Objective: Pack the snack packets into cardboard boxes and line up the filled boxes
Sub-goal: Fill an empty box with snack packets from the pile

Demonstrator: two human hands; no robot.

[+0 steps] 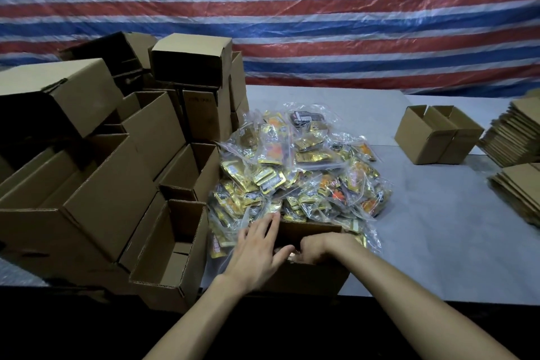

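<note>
An open cardboard box (309, 276) stands at the table's near edge, straight in front of me. My left hand (257, 251) lies flat with spread fingers over the box's left rim, fingertips reaching its far wall. My right hand (321, 248) dips into the box from the right, fingers curled on a snack packet (293, 257) of which only an orange edge shows. Just behind the box lies a big heap of snack packets (298, 172) in clear bags with gold and orange wrappers.
Open empty boxes (102, 169) are piled at the left, one (172, 254) right beside my box. A single box (435, 134) sits at the right on the grey table (423, 242). Stacks of flat cardboard (517, 137) fill the right edge. A striped tarp hangs behind.
</note>
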